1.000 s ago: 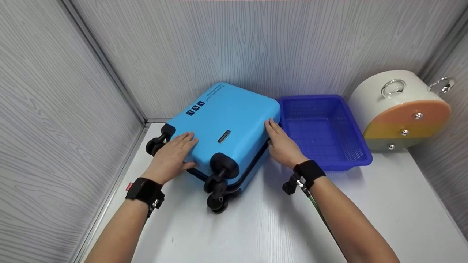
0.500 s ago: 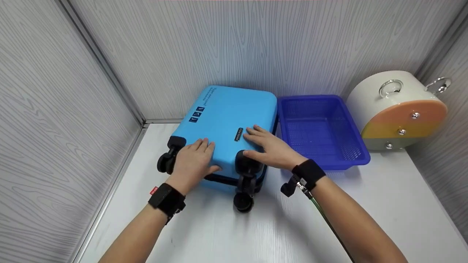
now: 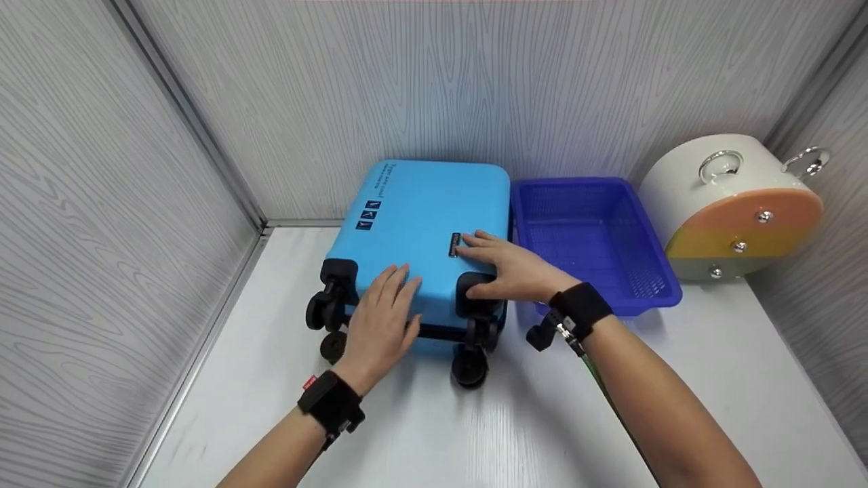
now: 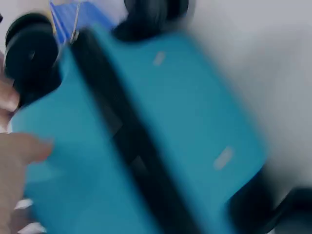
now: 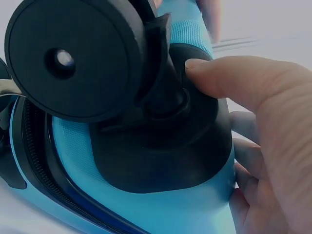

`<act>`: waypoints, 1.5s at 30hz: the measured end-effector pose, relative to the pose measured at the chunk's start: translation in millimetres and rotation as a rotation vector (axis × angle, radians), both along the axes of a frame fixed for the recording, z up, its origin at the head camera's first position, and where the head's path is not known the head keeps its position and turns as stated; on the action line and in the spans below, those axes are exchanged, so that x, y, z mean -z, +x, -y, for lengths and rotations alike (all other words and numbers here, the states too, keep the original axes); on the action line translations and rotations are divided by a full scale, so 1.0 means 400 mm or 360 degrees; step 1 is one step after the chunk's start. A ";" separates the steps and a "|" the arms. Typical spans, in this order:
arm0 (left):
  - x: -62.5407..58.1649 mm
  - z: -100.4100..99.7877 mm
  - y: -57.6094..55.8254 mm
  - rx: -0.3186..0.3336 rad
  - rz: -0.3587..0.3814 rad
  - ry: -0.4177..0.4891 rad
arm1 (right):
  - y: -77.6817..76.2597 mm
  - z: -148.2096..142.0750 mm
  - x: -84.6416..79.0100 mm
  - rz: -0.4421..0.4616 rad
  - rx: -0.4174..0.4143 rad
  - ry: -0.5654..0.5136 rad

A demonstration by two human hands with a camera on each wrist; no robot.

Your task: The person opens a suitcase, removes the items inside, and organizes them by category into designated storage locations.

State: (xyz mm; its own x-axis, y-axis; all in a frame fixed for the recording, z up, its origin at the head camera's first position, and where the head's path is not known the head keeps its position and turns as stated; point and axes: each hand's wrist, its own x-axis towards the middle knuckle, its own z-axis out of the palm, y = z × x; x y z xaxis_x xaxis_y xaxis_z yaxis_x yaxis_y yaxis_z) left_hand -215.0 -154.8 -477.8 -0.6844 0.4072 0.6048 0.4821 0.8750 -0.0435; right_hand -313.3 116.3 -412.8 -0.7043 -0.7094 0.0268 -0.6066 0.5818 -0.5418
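A light blue suitcase (image 3: 420,203) lies flat on the white table, its wheeled end toward me. My left hand (image 3: 381,325) is at the near edge, with extended fingers over the top face and thumb beside the end. On the near right corner my right hand (image 3: 522,272) rests with straight fingers across the top, by the small dark badge (image 3: 454,245). Its thumb (image 5: 209,73) touches the black corner guard (image 5: 161,165) beside a wheel (image 5: 73,58). The left wrist view is blurred; it shows the suitcase's end with a dark zipper band (image 4: 129,139).
Right of the suitcase stands a blue plastic basket (image 3: 624,306), close against its side. Beyond it is a rounded white box (image 3: 685,179) with an orange, yellow and green front and ring handles. Panel walls (image 3: 434,81) enclose the back and sides.
The suitcase has turned until its back edge lies nearly along the rear wall. My right hand has gone from its right side onto the near right corner; my left hand has shifted right.
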 end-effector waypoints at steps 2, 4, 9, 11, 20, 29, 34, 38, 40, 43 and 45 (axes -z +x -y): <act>0.043 -0.008 0.025 0.0103 -0.0026 0.0119 | 0.000 0.001 0.001 0.0000 -0.0005 0.0001; 0.082 -0.025 0.049 0.0178 0.0071 0.0224 | 0.001 0.001 0.001 -0.0010 -0.0013 -0.0007; 0.138 -0.102 0.088 0.0214 0.1097 0.0767 | 0.003 -0.002 0.002 -0.0046 -0.0016 -0.0021; 0.147 -0.137 0.091 0.0223 0.1545 0.1170 | 0.003 -0.002 0.005 -0.0054 -0.0024 -0.0018; 0.154 -0.243 0.081 0.0199 0.1982 0.2184 | 0.004 0.006 0.012 -0.0075 -0.0026 -0.0025; 0.163 -0.240 0.083 0.0217 0.1902 0.2271 | 0.010 0.003 0.008 -0.0102 -0.0004 -0.0009; 0.153 -0.212 0.078 0.0222 0.1867 0.2116 | 0.015 -0.002 0.006 -0.0157 -0.0004 0.0012; 0.151 -0.181 0.075 0.0214 0.1839 0.1936 | 0.022 -0.005 0.000 -0.0210 0.0003 0.0044; 0.150 -0.165 0.074 0.0210 0.1838 0.1880 | 0.025 -0.007 -0.002 -0.0224 0.0006 0.0048; 0.144 -0.148 0.074 0.0195 0.1855 0.1824 | 0.029 -0.007 -0.002 -0.0225 0.0007 0.0034; 0.138 -0.144 0.072 0.0176 0.1865 0.1796 | 0.030 -0.007 -0.001 -0.0225 0.0002 0.0023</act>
State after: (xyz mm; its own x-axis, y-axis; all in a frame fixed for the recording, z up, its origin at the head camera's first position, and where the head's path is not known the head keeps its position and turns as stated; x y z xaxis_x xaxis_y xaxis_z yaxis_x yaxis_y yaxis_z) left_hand -186.3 -97.2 -533.0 -0.9574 0.2191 -0.1881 -0.1529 0.1679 0.9739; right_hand -301.2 119.0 -412.4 -0.6951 -0.7096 0.1155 -0.6756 0.5897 -0.4426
